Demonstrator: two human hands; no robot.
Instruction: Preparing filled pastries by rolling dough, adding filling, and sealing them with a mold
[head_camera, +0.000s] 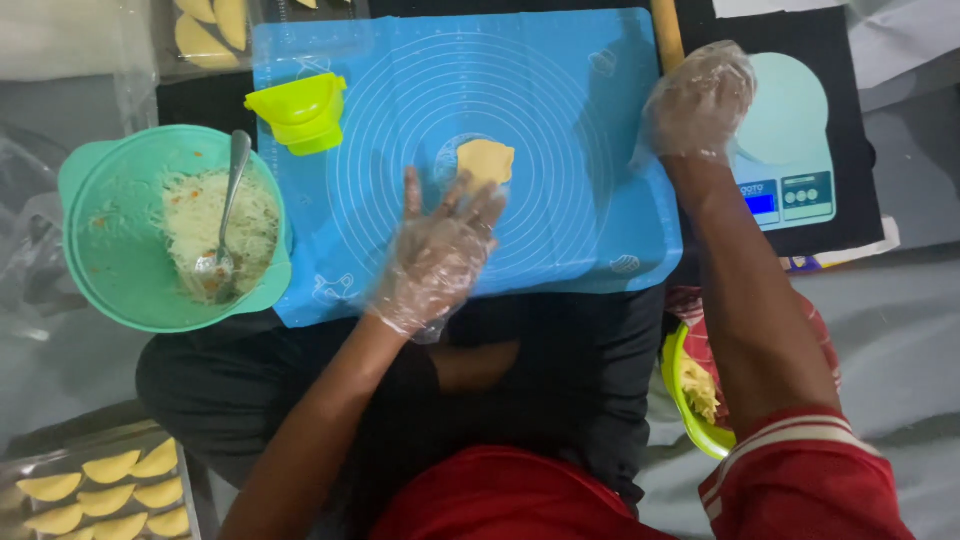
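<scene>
A small flat piece of yellow dough (487, 159) lies at the middle of a blue silicone mat (560, 230). My left hand (437, 252), in a clear plastic glove, rests flat on the mat with its fingers spread and its fingertips touching the dough's near edge. My right hand (697, 100), also gloved, hovers over the mat's right edge beside a wooden rolling pin (667, 32); whether it touches the pin I cannot tell.
A teal bowl (110, 260) with shredded filling and a metal spoon (227, 215) stands at the left. A yellow-green dumpling press (300, 110) sits on the mat's corner. A kitchen scale (790, 150) is at the right. Trays of folded pastries (105, 490) lie below-left and top-left. A green bowl (690, 400) sits by my right arm.
</scene>
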